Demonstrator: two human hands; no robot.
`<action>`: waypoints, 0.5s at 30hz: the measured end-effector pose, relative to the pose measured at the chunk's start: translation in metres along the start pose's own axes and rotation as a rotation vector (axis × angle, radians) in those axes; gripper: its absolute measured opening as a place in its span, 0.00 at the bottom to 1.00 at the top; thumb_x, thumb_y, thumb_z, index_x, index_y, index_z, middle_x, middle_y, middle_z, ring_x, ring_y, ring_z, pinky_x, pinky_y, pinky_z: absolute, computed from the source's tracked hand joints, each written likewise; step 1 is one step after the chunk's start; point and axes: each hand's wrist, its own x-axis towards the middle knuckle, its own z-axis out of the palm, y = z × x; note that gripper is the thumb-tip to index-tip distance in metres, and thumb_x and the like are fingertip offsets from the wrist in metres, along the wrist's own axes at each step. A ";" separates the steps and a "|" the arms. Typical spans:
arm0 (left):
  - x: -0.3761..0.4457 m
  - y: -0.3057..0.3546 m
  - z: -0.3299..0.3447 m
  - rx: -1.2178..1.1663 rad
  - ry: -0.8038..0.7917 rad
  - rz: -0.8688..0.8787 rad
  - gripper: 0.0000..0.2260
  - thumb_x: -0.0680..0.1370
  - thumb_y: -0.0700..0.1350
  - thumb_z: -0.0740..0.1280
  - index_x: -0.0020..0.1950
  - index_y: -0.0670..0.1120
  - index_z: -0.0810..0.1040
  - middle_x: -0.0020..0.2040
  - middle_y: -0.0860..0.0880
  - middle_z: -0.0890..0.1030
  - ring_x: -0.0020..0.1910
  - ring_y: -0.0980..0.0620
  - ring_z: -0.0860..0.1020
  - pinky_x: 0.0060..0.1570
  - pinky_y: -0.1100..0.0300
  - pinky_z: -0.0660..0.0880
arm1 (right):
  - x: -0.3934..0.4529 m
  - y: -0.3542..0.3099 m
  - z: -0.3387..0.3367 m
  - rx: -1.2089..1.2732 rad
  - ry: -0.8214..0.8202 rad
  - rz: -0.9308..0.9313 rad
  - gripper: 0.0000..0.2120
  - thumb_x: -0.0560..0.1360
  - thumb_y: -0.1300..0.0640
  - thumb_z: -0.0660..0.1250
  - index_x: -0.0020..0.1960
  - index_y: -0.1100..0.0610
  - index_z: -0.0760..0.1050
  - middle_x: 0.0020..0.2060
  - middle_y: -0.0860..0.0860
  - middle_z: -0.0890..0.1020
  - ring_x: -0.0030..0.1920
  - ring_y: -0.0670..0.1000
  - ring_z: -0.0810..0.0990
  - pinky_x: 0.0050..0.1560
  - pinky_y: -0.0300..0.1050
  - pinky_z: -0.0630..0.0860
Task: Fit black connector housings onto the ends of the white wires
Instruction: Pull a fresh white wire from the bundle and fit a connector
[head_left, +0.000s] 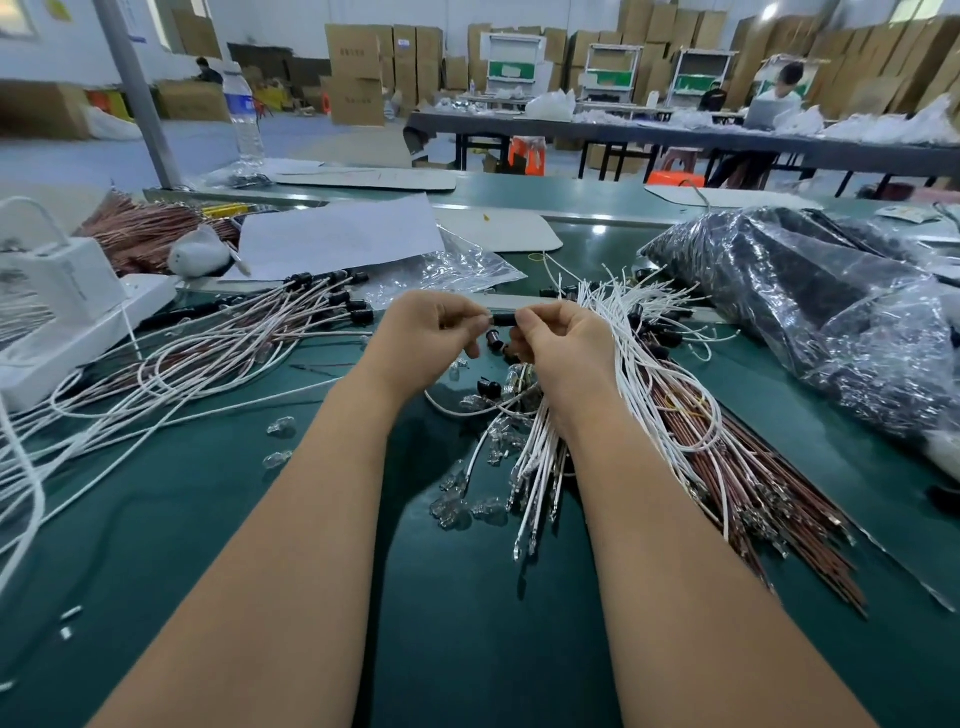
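Left hand (434, 325), right hand (558, 338): both grips pinch black housing (503, 319) above green mat (467, 597).

Bare green mat (457, 597) lies open between the forearms and down toward the near edge; a hand passes freely there. Right flank blocked: fanned white wires (639, 358) and brown wires (769, 483), then a bulky plastic bag (810, 301) beyond. Left flank cluttered by looped finished leads (218, 348) and a white box (57, 280). Small clear bulbs (462, 506) litter the centre. Ahead, crumpled plastic film (447, 270), possibly empty, hems the far side.
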 end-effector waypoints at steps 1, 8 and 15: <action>0.000 -0.001 -0.003 0.095 0.000 0.005 0.06 0.79 0.43 0.67 0.49 0.44 0.84 0.33 0.47 0.82 0.23 0.60 0.70 0.29 0.64 0.69 | 0.000 -0.001 -0.001 0.024 0.038 0.001 0.05 0.77 0.62 0.68 0.43 0.55 0.78 0.34 0.49 0.82 0.33 0.43 0.81 0.33 0.36 0.77; -0.002 -0.007 -0.038 0.441 0.352 0.080 0.09 0.80 0.46 0.66 0.50 0.44 0.83 0.39 0.48 0.83 0.38 0.48 0.78 0.39 0.54 0.75 | 0.001 -0.010 -0.007 0.151 0.106 -0.040 0.07 0.77 0.66 0.66 0.45 0.56 0.79 0.36 0.49 0.84 0.39 0.46 0.84 0.42 0.35 0.78; -0.007 -0.028 -0.056 0.626 0.737 -0.176 0.09 0.79 0.44 0.66 0.54 0.44 0.84 0.46 0.42 0.84 0.49 0.39 0.76 0.45 0.52 0.67 | 0.004 -0.014 -0.011 0.164 0.188 0.000 0.09 0.78 0.67 0.61 0.47 0.58 0.79 0.36 0.50 0.83 0.38 0.48 0.82 0.40 0.38 0.80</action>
